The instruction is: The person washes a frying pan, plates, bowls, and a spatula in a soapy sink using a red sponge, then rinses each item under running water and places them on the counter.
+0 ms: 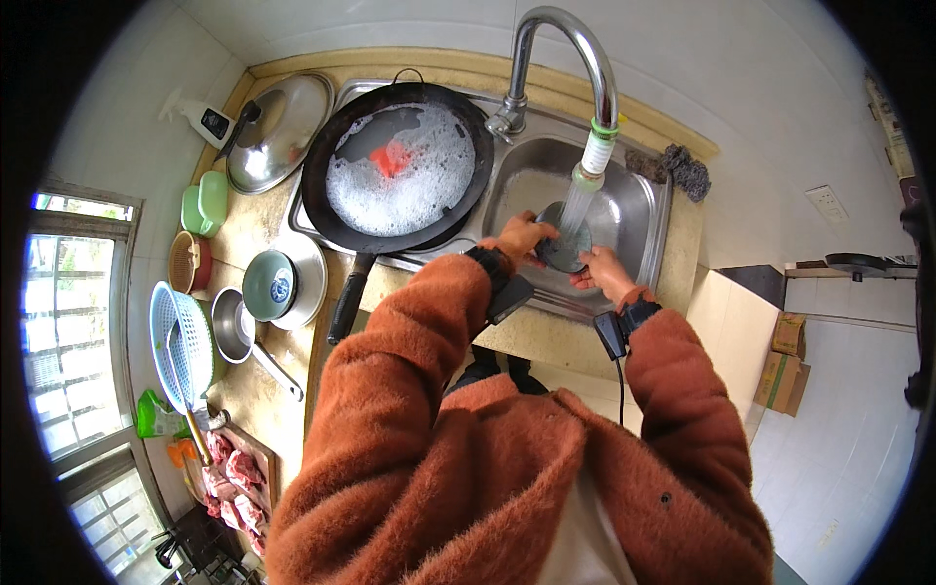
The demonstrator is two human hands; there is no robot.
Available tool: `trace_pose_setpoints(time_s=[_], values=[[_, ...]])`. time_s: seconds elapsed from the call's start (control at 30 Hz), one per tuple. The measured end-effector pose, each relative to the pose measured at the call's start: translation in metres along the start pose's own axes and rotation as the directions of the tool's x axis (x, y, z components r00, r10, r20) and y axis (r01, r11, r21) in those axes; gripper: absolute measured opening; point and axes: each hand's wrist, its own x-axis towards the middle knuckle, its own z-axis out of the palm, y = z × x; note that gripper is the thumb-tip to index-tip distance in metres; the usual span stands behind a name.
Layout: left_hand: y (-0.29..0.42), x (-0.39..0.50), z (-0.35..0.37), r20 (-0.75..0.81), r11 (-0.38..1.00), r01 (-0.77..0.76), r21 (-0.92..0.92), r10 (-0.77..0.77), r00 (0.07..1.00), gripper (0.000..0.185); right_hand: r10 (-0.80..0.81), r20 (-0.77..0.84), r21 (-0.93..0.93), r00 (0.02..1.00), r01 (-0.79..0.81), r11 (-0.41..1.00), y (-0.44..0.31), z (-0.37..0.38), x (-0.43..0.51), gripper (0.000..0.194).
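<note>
Over the steel sink (630, 212), my left hand (524, 238) grips the left rim of a dark bowl (564, 247). At its lower right side, the fingers of my right hand (601, 270) hold the same bowl. Water pours into it from the curved chrome faucet (576, 33), which has a green and white nozzle (596, 153). Left of the sink rests a large black wok (316, 175) with soapy water and something red in the foam.
A steel lid (274, 150), a green bowl (268, 285), a saucepan (232, 329), a blue colander (175, 351) and raw meat (241, 468) on a board line the left counter. A steel-wool-like scrubber (687, 173) lies at the sink's right corner. The wok's handle (351, 300) overhangs the counter edge.
</note>
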Motion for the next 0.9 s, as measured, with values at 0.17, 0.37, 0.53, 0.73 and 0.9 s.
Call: trace_pose_setpoints(time_s=[0.17,0.37,0.53,0.73,0.9], values=[[0.025,-0.012,0.040,-0.071,0.631,-0.390,0.670,0.578,0.813,0.062,0.059,-0.009,0.176,0.998,-0.056,0.983,-0.003,-0.007,0.010,0.022],[0.025,-0.005,0.029,-0.016,0.897,-0.382,0.222,0.395,0.918,0.065,-0.051,-0.084,-0.074,0.995,0.044,0.996,-0.009,-0.038,0.000,0.035],[0.018,0.002,-0.001,0.098,0.916,-0.088,-0.391,0.137,0.986,0.064,-0.471,-0.130,-0.564,0.873,0.325,0.759,-0.045,-0.071,0.002,0.039],[0.005,0.010,0.010,0.148,0.874,0.031,-0.485,0.047,0.988,0.048,-0.635,0.205,-0.778,0.745,0.518,0.356,-0.138,-0.073,0.026,0.025],[0.000,0.018,0.004,0.169,0.940,0.049,-0.337,0.010,0.986,0.051,-0.588,0.467,-0.435,0.660,0.751,0.497,-0.189,-0.030,0.055,0.022]])
